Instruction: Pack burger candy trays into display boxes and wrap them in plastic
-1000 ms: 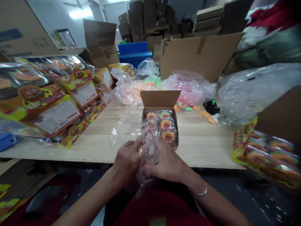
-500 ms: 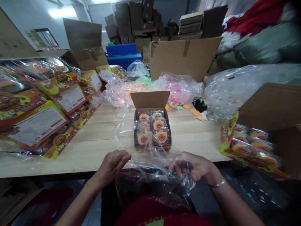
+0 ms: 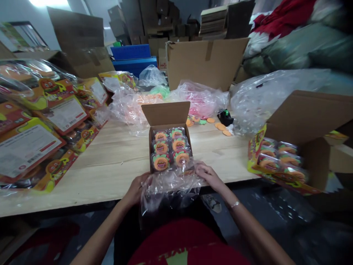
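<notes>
An open cardboard display box [image 3: 166, 113] stands near the table's front edge with its lid raised. Inside are two columns of clear packs [image 3: 160, 147] with orange, burger-printed round faces. A crumpled clear plastic bag [image 3: 171, 186] lies against the box's front and hangs over the edge towards my lap. My left hand [image 3: 138, 188] is closed on the bag's left side, by the front left corner; its fingertips are partly hidden. At the front right corner, my right hand [image 3: 207, 174] pinches the bag's other side.
Plastic-wrapped burger-printed boxes [image 3: 49, 117] are stacked at the left. Another open display box [image 3: 281, 162] of packs stands at the right edge. Behind lie plastic bags of pink pieces [image 3: 200, 101], loose orange discs [image 3: 221, 127], a black tape dispenser [image 3: 225, 117] and a large carton [image 3: 206, 64].
Both hands have moved forward to the box's front corners, and the bag went from in front of my body to against the box front. The view has shifted slightly to the right.
</notes>
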Demonstrator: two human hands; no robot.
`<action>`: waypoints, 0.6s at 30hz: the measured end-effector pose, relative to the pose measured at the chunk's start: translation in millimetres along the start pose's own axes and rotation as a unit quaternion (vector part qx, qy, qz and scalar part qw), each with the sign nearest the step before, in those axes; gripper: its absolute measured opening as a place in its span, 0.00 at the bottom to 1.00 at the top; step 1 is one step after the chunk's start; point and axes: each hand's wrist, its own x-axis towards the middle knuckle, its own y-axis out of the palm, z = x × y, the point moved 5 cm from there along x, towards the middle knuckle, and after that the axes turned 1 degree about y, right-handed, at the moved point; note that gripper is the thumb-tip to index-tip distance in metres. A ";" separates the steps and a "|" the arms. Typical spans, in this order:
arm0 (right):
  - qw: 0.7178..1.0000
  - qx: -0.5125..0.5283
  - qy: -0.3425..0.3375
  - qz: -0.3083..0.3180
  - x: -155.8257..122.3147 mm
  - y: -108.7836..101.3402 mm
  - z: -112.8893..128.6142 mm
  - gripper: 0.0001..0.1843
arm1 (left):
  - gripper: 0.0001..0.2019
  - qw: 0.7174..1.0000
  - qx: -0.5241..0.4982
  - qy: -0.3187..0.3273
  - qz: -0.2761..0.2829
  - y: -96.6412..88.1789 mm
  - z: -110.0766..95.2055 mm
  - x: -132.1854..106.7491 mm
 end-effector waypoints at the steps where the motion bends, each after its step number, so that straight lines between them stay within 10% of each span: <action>1: 1.000 -0.005 -0.003 0.010 -9.6 1.2 1.3 0.23 | 0.23 1.000 -0.005 0.003 0.018 4.4 -6.4 -11.9; 12: 0.998 -0.023 -0.001 0.056 -97.0 9.3 9.7 0.17 | 0.19 0.997 0.010 0.007 0.081 31.7 -26.6 -88.9; 18: 0.998 -0.067 -0.006 -0.012 -129.5 -11.0 39.5 0.15 | 0.22 0.999 0.013 0.020 -0.022 18.6 -40.5 -119.8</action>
